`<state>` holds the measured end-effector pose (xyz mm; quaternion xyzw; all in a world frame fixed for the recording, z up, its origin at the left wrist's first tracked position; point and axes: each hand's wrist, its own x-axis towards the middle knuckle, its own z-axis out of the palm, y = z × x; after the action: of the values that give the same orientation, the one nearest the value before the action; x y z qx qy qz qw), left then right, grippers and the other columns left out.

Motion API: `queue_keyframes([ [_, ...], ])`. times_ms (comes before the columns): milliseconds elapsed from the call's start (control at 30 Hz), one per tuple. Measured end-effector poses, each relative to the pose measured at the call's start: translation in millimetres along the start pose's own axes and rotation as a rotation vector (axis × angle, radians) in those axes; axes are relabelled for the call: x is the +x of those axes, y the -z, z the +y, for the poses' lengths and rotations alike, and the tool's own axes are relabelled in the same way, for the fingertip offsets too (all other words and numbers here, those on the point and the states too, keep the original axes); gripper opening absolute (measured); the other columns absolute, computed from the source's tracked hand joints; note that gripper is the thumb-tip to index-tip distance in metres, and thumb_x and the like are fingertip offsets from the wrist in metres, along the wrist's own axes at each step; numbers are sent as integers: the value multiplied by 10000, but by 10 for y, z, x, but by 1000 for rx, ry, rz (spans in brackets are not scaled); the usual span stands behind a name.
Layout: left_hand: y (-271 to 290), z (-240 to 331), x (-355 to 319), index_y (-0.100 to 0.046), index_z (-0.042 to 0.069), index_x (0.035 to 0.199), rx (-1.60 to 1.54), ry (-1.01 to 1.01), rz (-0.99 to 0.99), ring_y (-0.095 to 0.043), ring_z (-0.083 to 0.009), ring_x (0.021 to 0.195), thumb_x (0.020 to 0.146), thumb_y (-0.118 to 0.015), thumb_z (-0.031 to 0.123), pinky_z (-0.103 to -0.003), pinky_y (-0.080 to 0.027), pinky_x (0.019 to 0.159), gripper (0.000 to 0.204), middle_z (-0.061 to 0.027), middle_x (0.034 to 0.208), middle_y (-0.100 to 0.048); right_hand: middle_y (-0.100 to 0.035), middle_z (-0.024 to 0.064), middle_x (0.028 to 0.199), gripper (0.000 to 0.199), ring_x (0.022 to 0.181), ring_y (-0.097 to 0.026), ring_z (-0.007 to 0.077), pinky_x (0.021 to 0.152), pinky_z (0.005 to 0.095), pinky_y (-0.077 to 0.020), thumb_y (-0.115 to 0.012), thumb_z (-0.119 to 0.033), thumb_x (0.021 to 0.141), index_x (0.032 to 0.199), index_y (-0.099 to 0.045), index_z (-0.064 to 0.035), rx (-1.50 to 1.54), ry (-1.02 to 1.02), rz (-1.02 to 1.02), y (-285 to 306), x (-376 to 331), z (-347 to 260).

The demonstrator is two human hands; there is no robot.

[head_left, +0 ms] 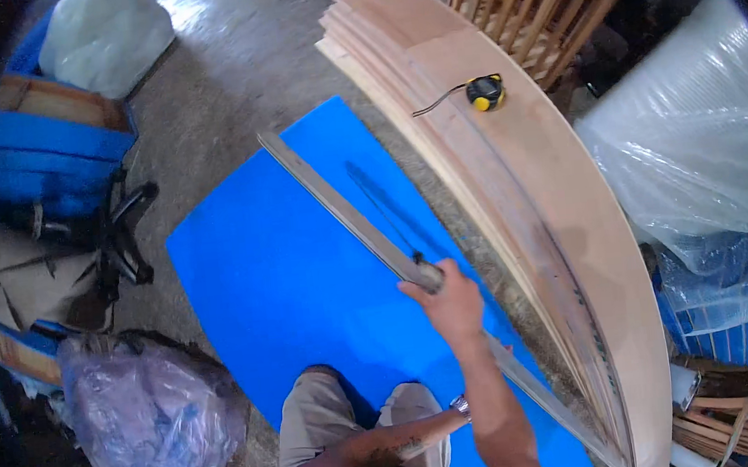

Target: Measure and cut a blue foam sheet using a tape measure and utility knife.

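A long, narrow grey straight bar [335, 203] runs slantwise above a bright blue sheet [278, 270], from the far side toward the lower right. My right hand [455, 305] is closed around it near the middle. A rounded grey piece and a small dark part show at the fingers; I cannot make out what they are. My left forearm [386, 447], with a watch [461, 407] at the wrist, crosses beneath my right forearm. That arm hides my left hand, so its fingers do not show. My legs [319, 410] are at the near edge of the sheet.
A stack of curved-edge wooden panels [559, 189] lies along the right, with a black and yellow tape measure [485, 93] on top. Bubble wrap [689, 140] and a slatted wooden frame [532, 2] stand beyond. At left are a blue box [51, 152] and a plastic bag [154, 426].
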<state>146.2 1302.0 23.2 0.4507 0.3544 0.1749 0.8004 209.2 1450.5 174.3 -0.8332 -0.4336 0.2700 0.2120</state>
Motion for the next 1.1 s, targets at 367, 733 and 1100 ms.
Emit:
queue_keyframes([
  [367, 2435, 280, 953, -483, 48, 939, -834, 20, 746, -578, -287, 652, 828, -198, 675, -462, -490, 568, 697, -149, 805, -562, -543, 178, 914, 513, 758, -549, 386, 657, 444, -460, -713, -387, 685, 978, -520, -14, -148, -132, -218, -767, -1815, 3038],
  [733, 2997, 662, 944, -507, -7, 1063, 1154, 254, 749, -516, -376, 1022, 730, -521, 631, -502, -388, 844, 719, -222, 1105, -534, -512, 149, 913, 464, 915, -471, 354, 825, 473, -347, -755, -215, 600, 927, -484, -28, -253, -236, -7, -1207, -2817, 3472],
  [1100, 3478, 586, 1419, -81, -1, 1376, 1248, 36, 976, -80, -372, 1328, 664, -650, 478, -556, -3, 1039, 1031, -194, 1427, -162, -499, 192, 1004, 592, 988, -434, 381, 862, 478, -345, -803, -117, 546, 1014, -468, 22, -235, -549, -67, -1109, -3351, 3847],
])
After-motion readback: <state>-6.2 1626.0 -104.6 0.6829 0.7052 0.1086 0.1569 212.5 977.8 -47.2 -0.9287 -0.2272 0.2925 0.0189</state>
